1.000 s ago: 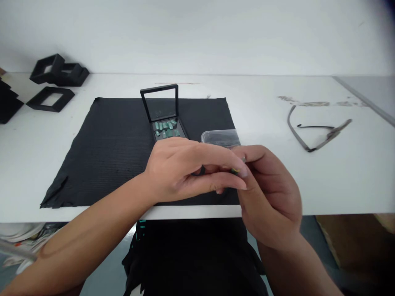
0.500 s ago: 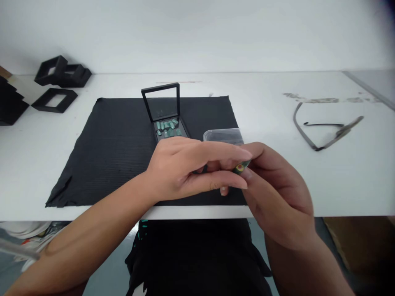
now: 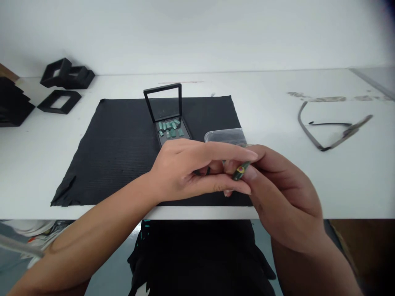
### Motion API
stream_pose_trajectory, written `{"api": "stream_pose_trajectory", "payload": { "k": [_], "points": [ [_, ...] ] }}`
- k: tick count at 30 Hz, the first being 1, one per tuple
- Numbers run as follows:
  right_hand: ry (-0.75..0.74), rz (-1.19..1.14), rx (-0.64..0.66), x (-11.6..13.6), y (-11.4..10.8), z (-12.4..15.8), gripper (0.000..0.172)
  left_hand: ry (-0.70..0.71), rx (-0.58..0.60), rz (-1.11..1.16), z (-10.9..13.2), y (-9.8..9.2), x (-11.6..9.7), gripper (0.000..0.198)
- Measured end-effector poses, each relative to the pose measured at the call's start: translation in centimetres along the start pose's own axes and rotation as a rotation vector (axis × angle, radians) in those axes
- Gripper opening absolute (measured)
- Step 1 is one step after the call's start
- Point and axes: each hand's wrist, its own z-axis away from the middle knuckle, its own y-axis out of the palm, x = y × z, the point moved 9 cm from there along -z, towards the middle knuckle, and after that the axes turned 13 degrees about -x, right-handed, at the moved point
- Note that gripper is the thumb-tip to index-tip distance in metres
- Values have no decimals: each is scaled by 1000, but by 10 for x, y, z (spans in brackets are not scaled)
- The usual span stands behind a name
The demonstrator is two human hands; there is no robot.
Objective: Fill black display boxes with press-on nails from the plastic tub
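A small, glossy dark-green false nail (image 3: 240,171) with a yellow and red spot is tilted between my hands, above the front right of the black mat (image 3: 114,160). My right hand (image 3: 282,193) pinches it between thumb and forefinger. Around its ends, the thumb and forefinger of my left hand (image 3: 188,170) close in from the left; their exact contact is partly hidden, and the other left fingers curl behind. Beyond my left hand, a black framed case (image 3: 148,102) stands with its clear lid raised, holding several teal false nails (image 3: 168,124). A clear plastic box (image 3: 224,135) lies partly behind my hands.
Several black frames (image 3: 60,101) lie at the back left, near a dark stack (image 3: 14,107) at the edge. Grey-framed glasses (image 3: 311,130) rest on the right of the white table (image 3: 274,111). The table's front edge runs just below my hands.
The false nail has turned to a steeper tilt and shows more of its dark surface between my fingers. The whole view has shifted slightly, and both hands stay together.
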Motion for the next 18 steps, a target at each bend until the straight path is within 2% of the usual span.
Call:
{"api": "stream_pose_trajectory", "payload": {
  "k": [4, 7, 11, 12, 16, 18],
  "points": [
    [-133, 246, -36, 9, -12, 5, 14, 3, -12, -15, -3, -2, -3, 35],
    [-262, 455, -53, 12, -23, 12, 10, 44, -50, -39, -6, -10, -6, 34],
    [-498, 713, -16, 17, -30, 22, 35, 86, -104, -75, -11, -25, -8, 27],
    [-545, 766, -9, 18, -31, 23, 36, 85, -114, -72, -12, -28, -7, 26],
    [-634, 915, 7, 14, -41, 19, 23, 70, -155, -49, -13, -36, -4, 31],
    [-643, 948, 3, 10, -50, 12, 22, 78, -174, -29, -12, -37, -3, 36]
  ]
}}
